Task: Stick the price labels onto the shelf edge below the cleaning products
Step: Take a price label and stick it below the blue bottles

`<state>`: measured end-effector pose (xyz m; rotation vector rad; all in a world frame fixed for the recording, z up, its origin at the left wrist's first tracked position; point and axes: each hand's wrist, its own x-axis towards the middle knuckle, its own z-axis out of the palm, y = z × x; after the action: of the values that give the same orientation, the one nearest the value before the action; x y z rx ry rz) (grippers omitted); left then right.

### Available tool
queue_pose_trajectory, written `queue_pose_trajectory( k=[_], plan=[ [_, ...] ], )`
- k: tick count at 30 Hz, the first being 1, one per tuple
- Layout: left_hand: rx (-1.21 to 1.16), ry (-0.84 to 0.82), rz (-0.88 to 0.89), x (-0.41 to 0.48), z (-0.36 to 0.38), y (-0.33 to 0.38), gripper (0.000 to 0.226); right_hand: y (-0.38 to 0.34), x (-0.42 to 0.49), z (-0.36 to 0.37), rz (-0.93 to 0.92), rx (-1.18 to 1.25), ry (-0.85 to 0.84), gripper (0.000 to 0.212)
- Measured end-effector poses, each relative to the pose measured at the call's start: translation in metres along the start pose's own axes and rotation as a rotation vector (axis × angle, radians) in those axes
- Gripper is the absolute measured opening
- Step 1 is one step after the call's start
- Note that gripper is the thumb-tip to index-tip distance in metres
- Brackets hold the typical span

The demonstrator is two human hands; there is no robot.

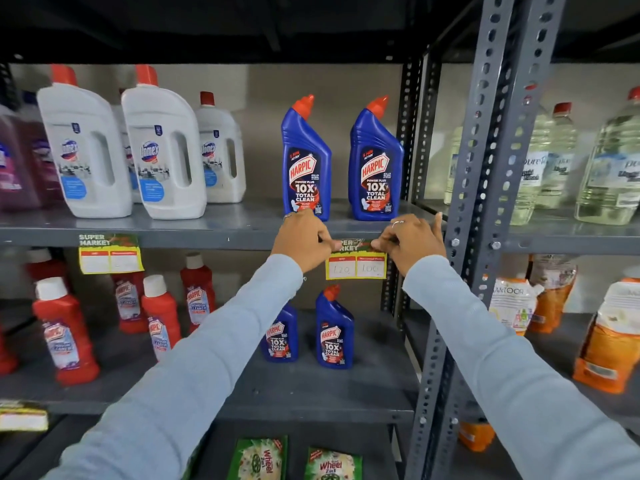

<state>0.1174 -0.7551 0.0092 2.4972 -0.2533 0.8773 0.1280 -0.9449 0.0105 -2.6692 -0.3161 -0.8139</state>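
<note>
A yellow price label [356,266] with "120" and "100" written on it hangs against the grey shelf edge [207,237], below two blue Harpic bottles [306,161]. My left hand [303,239] pinches the label's top left corner. My right hand [410,242] pinches its top right corner. Both hands press the green top strip against the edge. A second yellow price label [110,254] is stuck on the same edge farther left, under the white Domex bottles [162,147].
A grey perforated upright [485,188] stands right of my right hand. The lower shelf holds red cleaner bottles [64,330] and more blue Harpic bottles [334,330]. Clear liquid bottles [606,161] and orange pouches [606,344] fill the right bay. Green Wheel packets [259,459] lie at the bottom.
</note>
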Motion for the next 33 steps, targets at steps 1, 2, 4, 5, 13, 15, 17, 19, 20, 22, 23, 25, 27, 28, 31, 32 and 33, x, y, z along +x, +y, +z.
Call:
queue_pose_trajectory(
  k=[1, 2, 4, 5, 13, 15, 17, 19, 20, 22, 23, 25, 27, 28, 31, 32, 33],
  plan=[
    [-0.007, -0.01, -0.009, 0.003, -0.001, 0.0, 0.028, 0.0, 0.0, 0.0, 0.011, 0.008, -0.006, 0.021],
    [-0.015, -0.02, -0.015, 0.005, -0.001, 0.001, 0.028, 0.001, 0.0, 0.001, 0.021, 0.007, -0.009, 0.021],
    [-0.02, -0.044, -0.023, 0.007, -0.002, 0.001, 0.029, 0.001, -0.002, 0.003, 0.036, 0.008, -0.003, 0.022],
    [-0.022, -0.053, -0.027, 0.007, -0.003, 0.001, 0.029, 0.001, -0.002, 0.004, 0.042, 0.011, 0.006, 0.023],
    [-0.055, -0.052, -0.039, 0.011, -0.002, -0.002, 0.026, -0.003, -0.003, 0.014, 0.058, -0.118, 0.058, 0.038],
    [-0.038, -0.051, -0.034, 0.012, -0.002, -0.003, 0.027, -0.004, -0.003, 0.014, 0.069, -0.151, 0.06, 0.039],
    [-0.022, -0.05, -0.034, 0.012, -0.001, -0.003, 0.03, -0.005, -0.003, 0.013, 0.079, -0.18, 0.056, 0.04],
    [0.017, -0.027, -0.029, 0.011, 0.001, -0.002, 0.032, -0.006, -0.003, 0.012, 0.087, -0.197, 0.057, 0.042],
    [0.036, 0.0, -0.024, 0.01, 0.002, -0.001, 0.032, -0.006, -0.003, 0.012, 0.092, -0.195, 0.063, 0.044],
    [0.028, 0.067, -0.004, 0.008, 0.003, -0.001, 0.033, -0.006, -0.003, 0.011, 0.104, -0.171, 0.069, 0.052],
    [0.008, 0.093, 0.008, 0.006, 0.003, -0.001, 0.035, -0.007, -0.002, 0.011, 0.102, -0.165, 0.064, 0.055],
    [-0.023, 0.105, 0.031, 0.005, 0.002, -0.001, 0.039, -0.007, -0.001, 0.011, 0.088, -0.175, 0.039, 0.057],
    [-0.031, 0.088, 0.035, 0.005, 0.002, -0.002, 0.038, -0.008, -0.001, 0.012, 0.093, -0.164, 0.013, 0.058],
    [-0.029, 0.083, 0.028, 0.005, 0.003, -0.002, 0.037, -0.01, 0.0, 0.012, 0.105, -0.148, 0.01, 0.062],
    [-0.02, 0.093, 0.012, 0.004, 0.005, -0.003, 0.034, -0.015, 0.005, 0.015, 0.123, -0.154, 0.04, 0.069],
    [-0.024, 0.096, 0.009, 0.004, 0.006, -0.003, 0.034, -0.017, 0.007, 0.015, 0.118, -0.166, 0.053, 0.067],
    [-0.026, 0.096, 0.006, 0.005, 0.006, -0.004, 0.034, -0.018, 0.009, 0.016, 0.113, -0.172, 0.063, 0.066]
  ],
)
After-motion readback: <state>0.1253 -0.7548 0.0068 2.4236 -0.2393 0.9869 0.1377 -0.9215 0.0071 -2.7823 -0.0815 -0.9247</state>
